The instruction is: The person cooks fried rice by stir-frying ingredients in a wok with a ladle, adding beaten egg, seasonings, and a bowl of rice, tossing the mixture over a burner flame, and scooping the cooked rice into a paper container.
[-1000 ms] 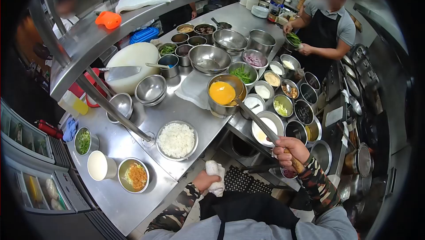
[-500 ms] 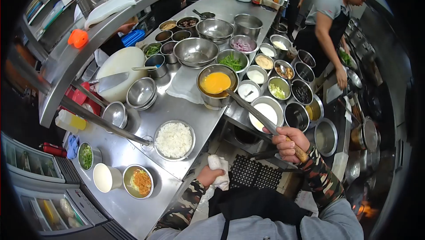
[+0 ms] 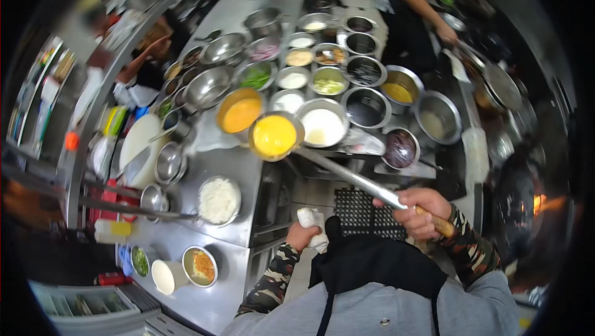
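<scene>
The scooping looks done: the ladle (image 3: 348, 176) is full of yellow liquid (image 3: 274, 135) and appears raised clear of the metal pot (image 3: 231, 97), its bowl held level just beside and partly in front of the pot's rim. None of the load looks emptied out, so whatever follows the scoop seems undone. More orange-yellow liquid is visible in the pot, which stands at the edge of the counter (image 3: 228, 235) near a pan of white liquid (image 3: 327, 116). The right hand (image 3: 423, 214) is wrapped around the ladle's wooden handle end; the left hand (image 3: 302, 237) grips a white cloth (image 3: 313, 229) low in front of the apron (image 3: 378, 261).

Half a second ago the ladle's bowl sat inside the pot; now it is out and nearer the body. The left hand's hold on the cloth is unchanged, and the camera view has turned rightward.
</scene>
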Tool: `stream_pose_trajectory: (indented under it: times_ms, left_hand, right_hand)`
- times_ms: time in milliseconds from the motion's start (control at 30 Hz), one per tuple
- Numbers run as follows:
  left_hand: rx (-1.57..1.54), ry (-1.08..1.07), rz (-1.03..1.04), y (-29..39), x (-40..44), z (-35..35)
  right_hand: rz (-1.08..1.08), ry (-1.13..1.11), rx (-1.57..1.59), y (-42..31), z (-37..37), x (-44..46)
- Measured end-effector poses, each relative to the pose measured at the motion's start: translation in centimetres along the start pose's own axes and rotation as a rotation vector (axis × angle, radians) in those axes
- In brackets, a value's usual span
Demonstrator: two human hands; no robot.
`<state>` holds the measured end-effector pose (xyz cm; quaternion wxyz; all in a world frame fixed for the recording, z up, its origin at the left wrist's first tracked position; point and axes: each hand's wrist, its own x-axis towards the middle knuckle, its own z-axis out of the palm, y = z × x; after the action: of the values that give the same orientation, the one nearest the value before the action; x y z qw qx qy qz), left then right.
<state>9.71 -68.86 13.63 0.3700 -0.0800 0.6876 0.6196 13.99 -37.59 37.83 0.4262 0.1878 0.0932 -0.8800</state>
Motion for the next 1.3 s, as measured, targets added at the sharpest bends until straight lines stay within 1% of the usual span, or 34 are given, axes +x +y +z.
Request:
stream_pose_trajectory:
  times_ms: [33, 100, 133, 167, 200, 233, 267, 300, 333, 367, 433, 467, 500, 533, 567, 633, 667, 700, 733, 767, 800, 833, 900, 933, 1000, 1033, 1067, 1100, 1133, 1167, 1200, 1233, 1267, 1300]
  left_hand:
    - [0.028, -0.032, -0.012, 0.7, 0.6, 1.8]
    - [0.007, -0.238, -0.089, 2.6, 0.3, 4.3]
    - [-0.025, -0.247, -0.114, 3.4, 0.2, 6.1]
    - [-0.106, -0.315, -0.169, 3.5, 0.8, 7.7]
    - [-0.134, -0.369, -0.203, 5.7, 0.1, 10.1]
    - [-0.154, -0.451, -0.214, 6.4, 0.5, 12.0]
    - [-0.109, -0.398, -0.192, 2.3, 16.2, 9.1]
    - [-0.071, -0.422, -0.205, 1.0, 20.0, 11.0]
    - [-0.083, -0.480, -0.272, 0.1, 23.7, 12.5]
    - [-0.092, -0.527, -0.337, 0.5, 24.8, 15.1]
    - [-0.196, -0.657, -0.360, -0.7, 28.6, 20.3]
    - [-0.171, -0.707, -0.376, 0.2, 29.2, 22.7]
    - [-0.211, -0.790, -0.454, 7.4, 30.5, 20.0]
    - [-0.187, -0.880, -0.439, 8.1, 31.8, 22.0]
    - [-0.168, -0.963, -0.425, 9.1, 32.6, 23.9]
    - [-0.127, -1.034, -0.514, 12.5, 32.1, 28.4]
    - [-0.069, -1.061, -0.607, 13.0, 32.2, 31.4]
    - [0.081, -1.083, -0.598, 13.1, 31.8, 34.8]
    - [0.139, -1.067, -0.685, 11.5, 32.0, 38.1]
    - [0.269, -1.060, -0.757, 10.6, 32.2, 40.5]
    - [0.346, -1.155, -0.653, 9.3, 31.9, 42.7]
    - [0.326, -1.039, -0.744, 9.7, 30.7, 45.5]
    - [0.132, -1.266, -0.918, 6.9, 32.5, 50.7]
    - [0.153, -1.241, -0.845, 6.8, 31.9, 53.1]
    - [0.187, -1.263, -0.817, 5.8, 34.1, 55.4]
    - [0.200, -1.260, -0.775, 4.3, 35.1, 56.9]
    - [0.299, -1.222, -0.670, 1.9, 36.8, 58.6]
    - [0.347, -1.215, -0.602, 1.2, 37.5, 59.0]
    - [0.383, -1.228, -0.521, 1.2, 37.7, 59.3]
    - [0.423, -1.254, -0.428, 1.2, 38.0, 59.5]
    - [0.465, -1.283, -0.323, 1.0, 38.2, 59.8]
    - [0.478, -1.292, -0.268, 0.9, 38.2, 60.4]
    - [0.472, -1.286, -0.259, 1.1, 38.2, 61.1]
    - [0.421, -1.214, -0.416, 2.0, 37.7, 61.5]
  right_hand:
    - [-0.027, -0.020, 0.048, 0.5, -1.1, -2.6]
    - [-0.150, 0.042, 0.083, 3.8, -1.5, -7.0]
    - [-0.186, 0.090, 0.054, 5.3, -1.8, -9.4]
    - [-0.232, 0.150, 0.027, 6.9, -1.7, -12.0]
    - [-0.310, 0.187, 0.051, 8.5, -1.2, -14.4]
    - [-0.382, 0.227, 0.070, 10.0, -0.7, -16.6]
    - [-0.421, 0.190, 0.021, 2.0, -12.4, -8.6]
    - [-0.504, 0.221, 0.004, 2.6, -15.0, -9.3]
    - [-0.599, 0.273, 0.021, 3.2, -16.7, -9.3]
    - [-0.689, 0.343, 0.018, 4.7, -17.2, -10.4]
    - [-0.866, 0.417, -0.010, 7.0, -20.6, -11.1]
    - [-0.900, 0.413, 0.009, 7.7, -22.8, -11.2]
    - [-0.959, 0.536, 0.061, 4.0, -14.9, -7.0]
    - [-1.054, 0.592, 0.091, 4.3, -15.3, -6.5]
    - [-1.081, 0.609, 0.104, 4.4, -15.9, -6.2]
    - [-1.204, 0.661, 0.215, 3.8, -17.8, -7.2]
    - [-1.253, 0.721, 0.239, 3.4, -19.0, -7.6]
    - [-1.275, 0.723, 0.252, 3.0, -20.2, -8.1]
    - [-1.295, 0.865, 0.242, 2.6, -21.2, -9.2]
    - [-1.322, 1.008, 0.227, 2.1, -22.5, -9.7]
    - [-1.299, 1.237, 0.185, 1.4, -23.9, -10.1]
    - [-1.329, 1.259, 0.217, 0.2, -25.2, -10.2]
    - [-1.245, 1.694, 0.040, -1.9, -27.7, -10.7]
    - [-1.269, 1.727, 0.074, -2.8, -28.5, -11.0]
    - [-1.236, 1.908, 0.017, -6.2, -29.6, -10.9]
    - [-1.250, 1.926, 0.036, -7.0, -29.8, -11.1]
    - [-1.236, 1.879, 0.092, -8.2, -30.1, -11.3]
    - [-1.226, 1.827, 0.146, -8.9, -30.5, -11.6]
    - [-1.244, 1.717, 0.196, -9.6, -31.2, -12.7]
    - [-1.269, 1.719, 0.214, -10.3, -33.1, -13.9]
    - [-1.444, 1.472, 0.403, -11.1, -35.7, -15.0]
    - [-1.590, 1.210, 0.566, -11.5, -37.6, -15.8]
    - [-1.501, 1.573, 0.412, -13.0, -38.6, -15.0]
    - [-1.626, 1.396, 0.311, -12.9, -42.1, -14.5]
